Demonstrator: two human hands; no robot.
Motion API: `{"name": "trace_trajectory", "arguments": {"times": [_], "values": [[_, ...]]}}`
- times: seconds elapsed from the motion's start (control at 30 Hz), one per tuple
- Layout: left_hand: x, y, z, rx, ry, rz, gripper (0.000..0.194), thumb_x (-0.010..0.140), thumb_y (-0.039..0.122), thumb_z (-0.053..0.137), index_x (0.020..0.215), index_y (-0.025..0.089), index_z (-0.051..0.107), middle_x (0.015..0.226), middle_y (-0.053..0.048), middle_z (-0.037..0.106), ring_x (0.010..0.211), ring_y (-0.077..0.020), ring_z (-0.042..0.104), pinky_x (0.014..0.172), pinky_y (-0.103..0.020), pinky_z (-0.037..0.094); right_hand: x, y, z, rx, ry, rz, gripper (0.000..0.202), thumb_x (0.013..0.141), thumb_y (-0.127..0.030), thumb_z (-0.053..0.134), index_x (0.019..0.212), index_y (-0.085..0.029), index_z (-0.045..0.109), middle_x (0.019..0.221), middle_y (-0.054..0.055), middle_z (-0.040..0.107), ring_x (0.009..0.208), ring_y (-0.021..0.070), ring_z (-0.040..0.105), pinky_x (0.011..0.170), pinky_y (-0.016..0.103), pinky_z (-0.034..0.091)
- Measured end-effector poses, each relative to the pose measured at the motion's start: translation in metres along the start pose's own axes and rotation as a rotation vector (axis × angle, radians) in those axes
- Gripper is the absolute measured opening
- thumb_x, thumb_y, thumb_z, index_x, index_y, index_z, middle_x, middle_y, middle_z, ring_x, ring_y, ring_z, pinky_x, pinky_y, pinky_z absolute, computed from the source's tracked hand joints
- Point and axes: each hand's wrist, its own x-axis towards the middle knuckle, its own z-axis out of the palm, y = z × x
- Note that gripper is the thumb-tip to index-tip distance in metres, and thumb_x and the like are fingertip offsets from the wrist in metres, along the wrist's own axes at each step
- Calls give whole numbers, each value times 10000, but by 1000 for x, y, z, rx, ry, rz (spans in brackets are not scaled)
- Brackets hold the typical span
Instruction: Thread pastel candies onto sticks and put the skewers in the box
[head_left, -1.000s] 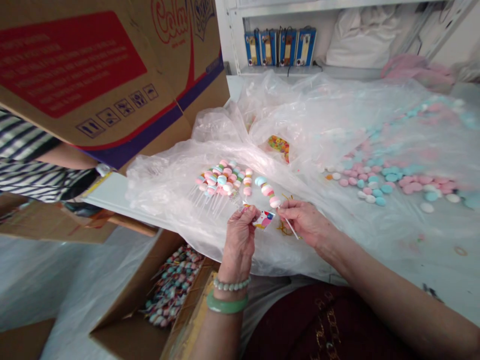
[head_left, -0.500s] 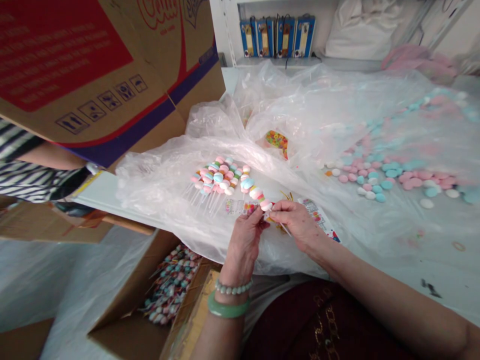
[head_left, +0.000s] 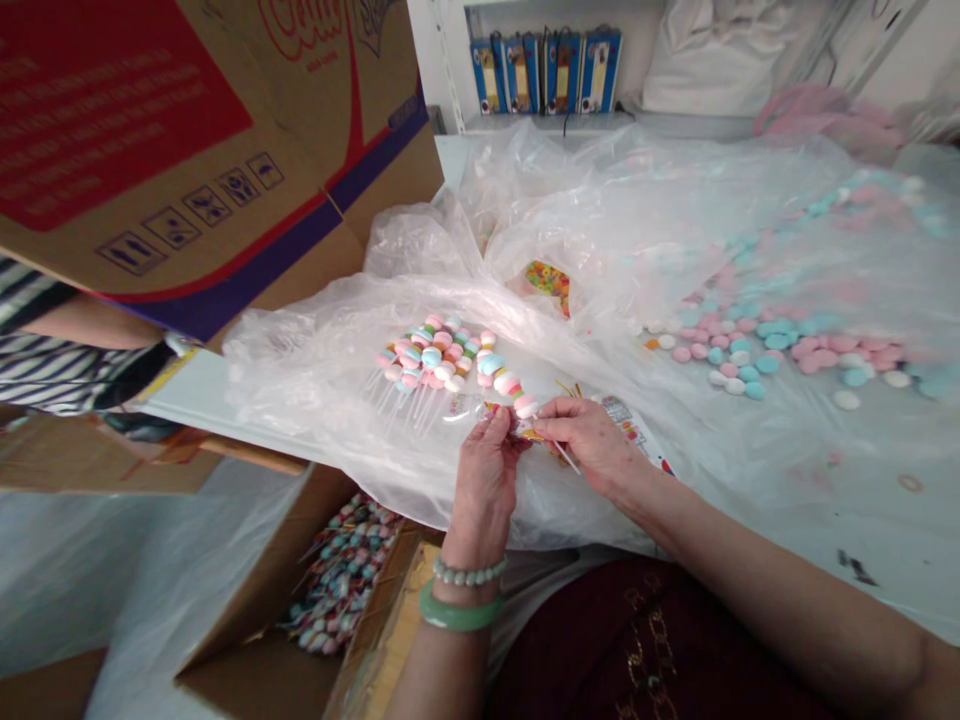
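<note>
My right hand [head_left: 589,440] pinches the white stick [head_left: 568,458] of a candy skewer. Its pink, white and blue candies [head_left: 507,383] point up and left, away from me. Close against it, my left hand [head_left: 487,460] has its thumb and fingers closed on a small clear printed wrapper [head_left: 517,425] near the skewer's lower end. How far the wrapper goes round the stick is hidden by the fingers. Just beyond lies a pile of finished candy skewers [head_left: 431,352], sticks towards me. Gold twist ties [head_left: 571,390] and a printed sheet [head_left: 634,428] lie beside my right hand.
Loose pastel candies [head_left: 739,355] lie under and on clear plastic sheeting [head_left: 600,215] at right. A large carton [head_left: 225,150] stands at left, a person's striped sleeve [head_left: 45,350] behind it. Below the table edge, an open box [head_left: 255,590] holds many candy skewers [head_left: 345,570].
The printed wrapper, which lay flatter beyond my left hand, is now drawn in and bunched at my fingers. The candy skewer stays in my right hand. The view has shifted slightly.
</note>
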Motion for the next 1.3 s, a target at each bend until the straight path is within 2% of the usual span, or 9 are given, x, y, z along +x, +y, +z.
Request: {"name": "trace_trajectory", "arguments": {"times": [0.1,0.23,0.3,0.4,0.63,0.83,1.03,1.13,1.3], "values": [[5,9,1,-207,140,-144,156,841,95,556,706,139,621,672,-6,646,614,-116,620,615,-247,509,-5,-4,-8,-20,20,-57,172,670,-303,649,574,-189,562,463,-56,438,450,84,344,474,262,219],[9,24,-5,-341,294,-244,209,892,155,520,701,142,605,653,-23,656,604,-138,643,580,-263,519,-24,-8,-24,-157,102,-146,191,739,-312,613,601,-200,545,473,-56,410,453,91,341,474,262,235],[9,30,-9,-395,291,-258,218,898,193,520,704,145,606,674,-39,669,635,-156,659,591,-280,528,-34,-6,-30,-286,143,-188,173,745,-302,618,613,-201,568,525,-39,449,505,108,388,497,264,273],[7,35,-12,-456,247,-277,227,900,224,522,708,148,616,716,-56,686,678,-165,672,651,-315,549,-44,3,-32,-477,152,-362,143,775,-257,593,640,-209,588,648,-5,541,637,146,488,593,281,362],[-3,41,-8,-483,180,-317,218,923,242,482,801,140,632,740,-59,707,723,-182,686,753,-385,559,-45,18,-30,-818,203,-720,162,861,-159,509,737,-214,599,772,33,588,740,165,560,679,295,435],[-8,42,1,-475,140,-228,210,927,241,474,806,152,621,757,-48,715,751,-175,687,820,-404,550,-47,21,-36,-1012,299,-905,194,887,-142,484,885,-220,661,873,70,623,857,198,594,777,325,480],[-8,45,1,-339,71,-155,213,930,219,455,867,129,638,775,-72,713,760,-177,692,729,-325,571,-47,17,-38,-982,194,-884,209,892,-153,479,849,-220,672,866,71,628,834,188,596,751,312,485],[-6,47,-6,-250,20,-176,228,925,222,453,876,107,643,798,-97,712,765,-199,696,706,-334,578,-45,13,-40,-911,93,-782,186,884,-173,496,793,-220,652,833,52,623,799,177,587,725,303,468],[-2,52,-18,-178,25,-203,217,921,203,452,856,109,636,766,-81,711,707,-192,689,720,-377,578,-40,8,-45,-823,7,-569,187,832,-197,550,651,-218,592,698,6,586,686,158,553,654,291,408]]}}
